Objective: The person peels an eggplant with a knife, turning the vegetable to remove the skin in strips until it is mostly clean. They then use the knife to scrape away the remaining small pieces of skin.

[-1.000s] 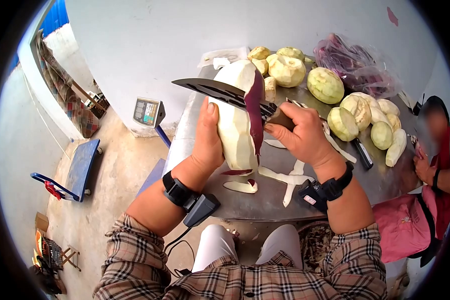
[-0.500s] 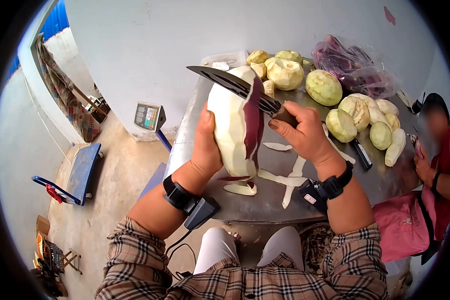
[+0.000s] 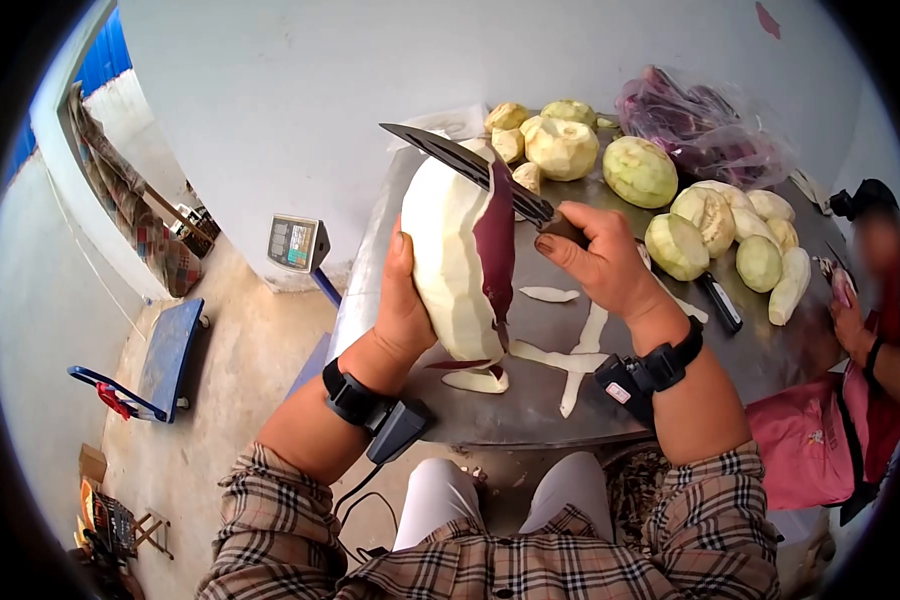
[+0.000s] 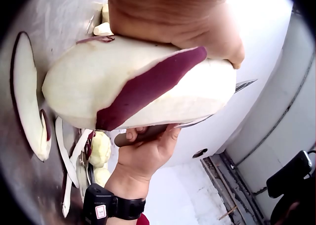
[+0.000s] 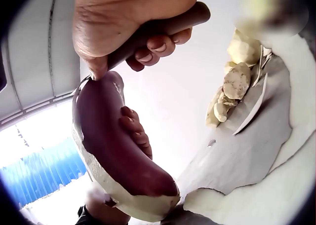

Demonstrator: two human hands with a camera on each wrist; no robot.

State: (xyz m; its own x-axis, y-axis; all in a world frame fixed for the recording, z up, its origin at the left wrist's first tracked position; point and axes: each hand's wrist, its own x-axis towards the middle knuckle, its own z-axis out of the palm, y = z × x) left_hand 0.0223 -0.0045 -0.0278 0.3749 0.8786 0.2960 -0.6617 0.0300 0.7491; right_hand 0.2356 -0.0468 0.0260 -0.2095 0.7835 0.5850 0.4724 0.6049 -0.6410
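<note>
A: Identify the components, largest first.

B: The metal table point(image 3: 755, 350) spans the area in front of the person. A clear plastic bag point(image 3: 705, 130) containing purple produce sits at its far right, near the wall.

A: Locate the workpiece.

B: The large eggplant point(image 3: 448, 265) is held above the near left part of the table. Most of its surface is pale and peeled; a purple band of skin runs along the side facing the right hand.

A: State of the hands?

B: Left hand point(image 3: 402, 312): spread wide and wrapped round the eggplant, thumb on one side, fingers on the other. Right hand point(image 3: 607, 262): fingers closed round the handle of the knife point(image 3: 465, 160), thumb extended toward the blade.

A: Blade position?

B: Across the upper part of the eggplant, tip pointing up and left. The right hand obscures part of it in the right wrist view, so the exact cutting contact cannot be confirmed.

A: Remaining items?

B: Peeled pieces point(image 3: 562, 150) stand in groups at the far side and right. A black-handled tool point(image 3: 720, 302) lies beside the right group. Pale peel strips point(image 3: 560, 358) lie near the eggplant, two of them crossed
</note>
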